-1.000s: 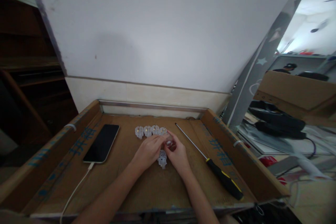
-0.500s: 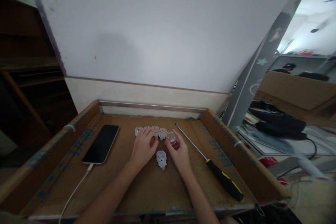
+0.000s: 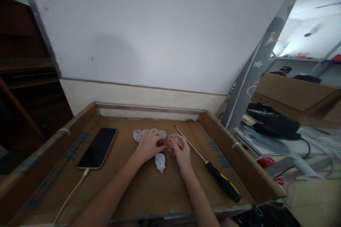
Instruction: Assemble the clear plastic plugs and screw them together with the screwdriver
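Between the fingertips of my right hand (image 3: 183,152) is a clear plastic part (image 3: 172,137), its lower side partly covered by the fingers. My left hand (image 3: 148,146) rests over a row of similar clear plastic parts (image 3: 137,135) with small brass-coloured bits inside. Its thumb and forefinger curve toward each other, a small gap between them, and I make out nothing held there. Just below the hands, apart from both, a single whitish translucent plastic piece (image 3: 160,162) lies flat on the cardboard, its narrow end toward me.
The work surface is a cardboard-lined tray (image 3: 128,198) with raised sides. A phone (image 3: 98,148) on a white charging cable (image 3: 69,197) lies at left. At right lies a long screwdriver (image 3: 222,181) with a black and yellow handle. A wall (image 3: 165,42) stands behind; another person (image 3: 283,71) is far right.
My right hand has turned the clear part and holds it slightly apart from the row. My left thumb has shifted toward it. The whole view has swung a little to the right.
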The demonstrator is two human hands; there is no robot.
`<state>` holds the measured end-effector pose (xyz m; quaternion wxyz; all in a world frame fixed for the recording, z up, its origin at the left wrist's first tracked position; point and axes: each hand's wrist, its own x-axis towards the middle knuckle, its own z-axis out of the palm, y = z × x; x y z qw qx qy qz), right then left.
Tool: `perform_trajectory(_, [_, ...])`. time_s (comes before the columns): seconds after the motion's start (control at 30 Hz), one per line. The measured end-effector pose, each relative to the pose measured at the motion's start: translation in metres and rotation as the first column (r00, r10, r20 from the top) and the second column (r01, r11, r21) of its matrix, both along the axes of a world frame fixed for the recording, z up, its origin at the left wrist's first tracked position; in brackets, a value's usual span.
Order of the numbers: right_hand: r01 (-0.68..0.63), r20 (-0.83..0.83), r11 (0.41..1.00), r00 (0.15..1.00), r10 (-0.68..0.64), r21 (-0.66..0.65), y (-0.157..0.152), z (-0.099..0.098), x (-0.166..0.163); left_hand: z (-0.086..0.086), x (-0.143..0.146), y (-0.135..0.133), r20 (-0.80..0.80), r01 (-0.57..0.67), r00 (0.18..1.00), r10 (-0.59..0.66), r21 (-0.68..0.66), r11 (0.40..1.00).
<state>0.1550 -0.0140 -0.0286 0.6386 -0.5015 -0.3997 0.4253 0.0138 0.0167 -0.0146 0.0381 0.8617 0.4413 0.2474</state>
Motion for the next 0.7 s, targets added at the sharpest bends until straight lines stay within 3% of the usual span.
perform_trajectory(0.33, [0.008, 0.008, 0.999, 1.0, -0.008, 0.038, 0.004, -0.005, -0.001, -0.001, 0.001, -0.002, -0.062, 0.001, 0.998, -0.001, 0.002, 1.0])
perform_trajectory(0.6, [-0.038, 0.123, 0.993, 0.992, 0.024, 0.115, 0.002, -0.013, -0.003, 0.003, -0.015, -0.006, 0.223, -0.127, 0.967, 0.125, -0.005, 0.992])
perform_trajectory(0.7, [-0.065, 0.194, 0.989, 0.98, 0.039, 0.133, 0.001, -0.014, -0.003, 0.005, -0.013, -0.011, 0.31, -0.096, 0.948, 0.073, 0.059, 0.994])
